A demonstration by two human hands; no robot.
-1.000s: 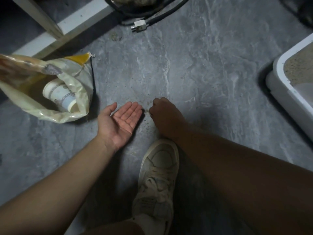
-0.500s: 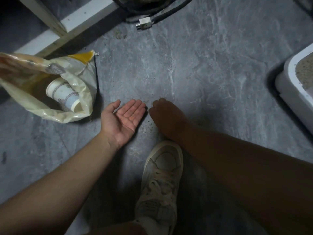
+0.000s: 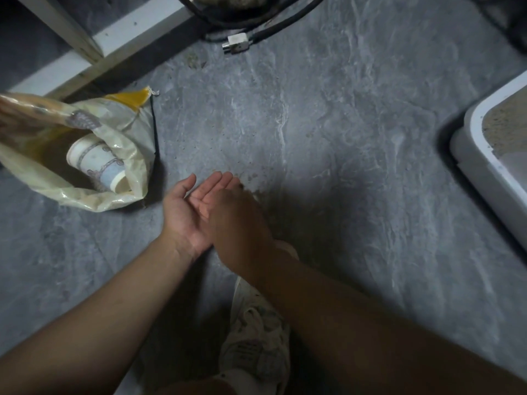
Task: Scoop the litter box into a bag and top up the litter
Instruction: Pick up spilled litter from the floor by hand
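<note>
My left hand (image 3: 185, 212) lies palm up, fingers straight, low over the grey floor. My right hand (image 3: 239, 223) covers the left palm from the right, back of the hand up; its fingers bend down out of sight. Scattered litter grains (image 3: 251, 176) speckle the floor just beyond both hands. The yellowish plastic bag (image 3: 85, 198) lies open at the left, a paper cup (image 3: 97, 161) inside it. At the right edge stands the white litter box (image 3: 479, 155), with sandy litter (image 3: 507, 124) showing inside.
A white shoe (image 3: 256, 337) stands on the floor under my right forearm. Black cables and a white plug (image 3: 235, 43) lie at the top centre. A white and wooden frame (image 3: 128, 32) runs along the top left.
My right hand has slid left from the floor onto my left palm. The left hand has stayed palm up. The view has dipped slightly.
</note>
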